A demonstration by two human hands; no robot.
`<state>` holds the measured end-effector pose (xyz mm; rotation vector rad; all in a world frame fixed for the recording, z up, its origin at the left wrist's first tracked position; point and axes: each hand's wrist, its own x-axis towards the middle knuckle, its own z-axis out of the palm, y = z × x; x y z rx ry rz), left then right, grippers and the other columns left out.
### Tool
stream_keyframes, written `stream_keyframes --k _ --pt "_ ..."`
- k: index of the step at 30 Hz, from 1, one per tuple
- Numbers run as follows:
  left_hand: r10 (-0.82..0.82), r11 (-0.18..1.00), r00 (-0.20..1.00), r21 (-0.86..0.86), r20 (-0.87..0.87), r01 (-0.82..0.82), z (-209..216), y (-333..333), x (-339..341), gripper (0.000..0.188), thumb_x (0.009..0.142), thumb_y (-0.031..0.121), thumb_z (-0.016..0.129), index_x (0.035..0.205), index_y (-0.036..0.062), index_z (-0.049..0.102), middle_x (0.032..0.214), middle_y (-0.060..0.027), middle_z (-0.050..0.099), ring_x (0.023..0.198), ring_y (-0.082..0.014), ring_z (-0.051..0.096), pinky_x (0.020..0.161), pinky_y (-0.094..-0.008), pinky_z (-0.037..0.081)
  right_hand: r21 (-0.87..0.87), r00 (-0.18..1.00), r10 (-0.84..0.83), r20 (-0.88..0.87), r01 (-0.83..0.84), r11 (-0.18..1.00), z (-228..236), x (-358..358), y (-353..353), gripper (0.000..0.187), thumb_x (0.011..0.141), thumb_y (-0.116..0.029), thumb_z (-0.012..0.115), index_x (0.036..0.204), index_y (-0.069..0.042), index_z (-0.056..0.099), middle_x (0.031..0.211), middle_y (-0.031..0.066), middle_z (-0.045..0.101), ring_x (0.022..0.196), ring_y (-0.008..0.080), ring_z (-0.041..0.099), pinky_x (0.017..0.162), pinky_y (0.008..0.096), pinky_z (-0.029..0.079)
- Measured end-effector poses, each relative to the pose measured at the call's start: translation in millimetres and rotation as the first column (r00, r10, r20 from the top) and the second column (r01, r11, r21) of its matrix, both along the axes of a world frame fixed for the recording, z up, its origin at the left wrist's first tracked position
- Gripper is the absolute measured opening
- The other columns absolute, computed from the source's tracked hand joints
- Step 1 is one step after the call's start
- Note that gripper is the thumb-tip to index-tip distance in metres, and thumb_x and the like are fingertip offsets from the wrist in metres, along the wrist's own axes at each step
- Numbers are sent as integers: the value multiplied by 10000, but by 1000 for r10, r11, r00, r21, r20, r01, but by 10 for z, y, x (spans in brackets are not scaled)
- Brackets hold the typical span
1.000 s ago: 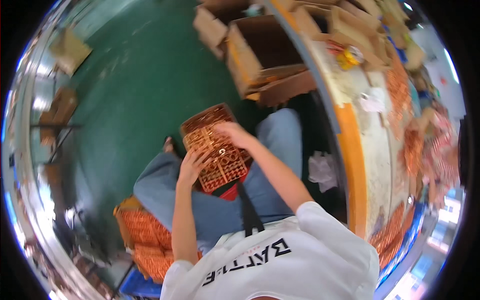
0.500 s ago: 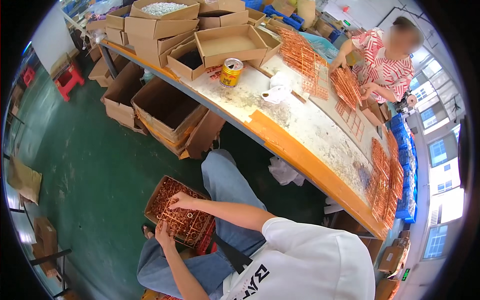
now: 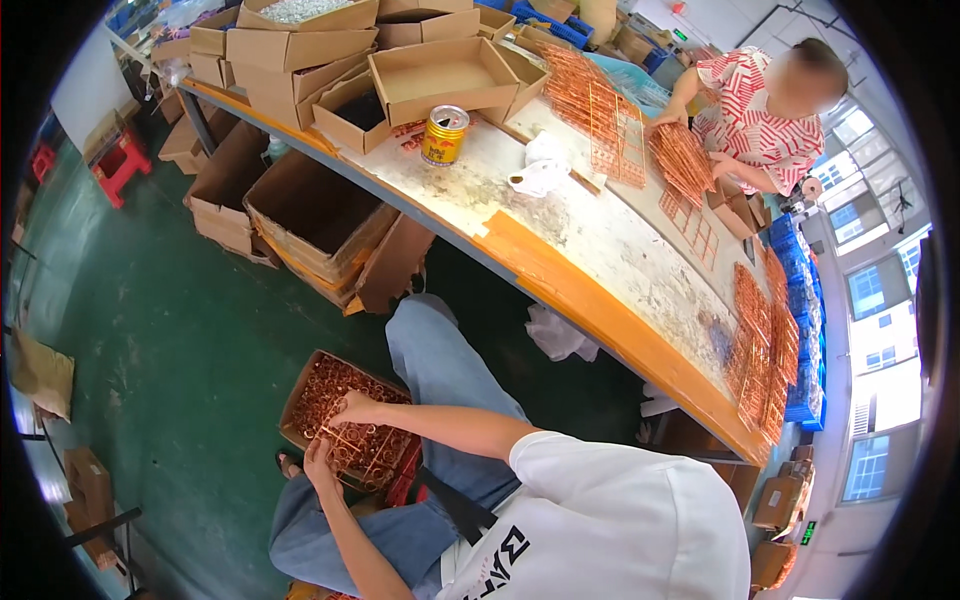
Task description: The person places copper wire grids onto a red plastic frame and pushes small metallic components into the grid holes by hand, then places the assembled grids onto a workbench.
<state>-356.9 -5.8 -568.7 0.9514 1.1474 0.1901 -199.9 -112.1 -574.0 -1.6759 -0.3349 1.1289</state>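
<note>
Over a cardboard box (image 3: 292,408) filled with small copper-coloured rings, I hold a thin copper-coloured lattice frame (image 3: 362,450) that seems to carry rings. My right hand (image 3: 354,408) is closed at its upper edge, fingers bent and pinching. Lower down, my left hand (image 3: 320,466) grips the near side of the frame, its fingers closed too. The box rests beside my bent legs. Exactly where the frame ends and the loose rings begin is hard to tell at this size.
A long worktable (image 3: 590,270) stands ahead, bearing a yellow can (image 3: 444,138), a white plastic bag (image 3: 543,168), cardboard trays (image 3: 440,78) and stacked copper-coloured frames (image 3: 755,340). Across it, a co-worker (image 3: 765,120) holds a bundle of frames (image 3: 682,165). Large boxes (image 3: 320,215) stand beneath.
The whole view has shifted slightly. Both my hands stay closed on the frame, which has tilted a little. The co-worker's bundle has turned slightly.
</note>
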Motion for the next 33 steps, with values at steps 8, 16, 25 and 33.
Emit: stream_keyframes --k 8,16,25,33 --pt "6 978 990 204 141 -35 -114 67 -147 252 823 101 616 1031 -36 582 917 -89 635 678 -149 613 523 -231 485 -119 959 -45 281 81 990 -364 -301 150 348 680 -172 633 963 32 633 773 185 633 689 239 607 627 370 484" --pt "-19 991 997 -133 -81 8 -338 128 -55 303 855 165 580 1111 23 505 927 -83 575 695 -155 569 544 -272 520 -134 856 9 -517 -91 987 -451 6 -19 217 834 -159 625 1021 -51 609 902 51 648 806 140 620 574 309 547" --pt "-86 967 996 -242 -30 76 -175 192 -269 339 861 185 584 1131 34 447 1040 -112 538 846 -230 612 703 -386 564 -231 837 -54 -545 -88 969 -349 -91 57 478 797 -221 597 1241 -150 435 1069 68 538 957 202 550 752 406 496" --pt "169 954 979 -268 110 -135 -291 372 -368 222 899 132 527 1107 67 485 1045 -89 599 884 -206 621 741 -353 553 -101 782 220 -583 -338 936 67 -163 -218 378 844 -311 618 1137 -89 531 1058 59 623 872 112 591 636 236 453"
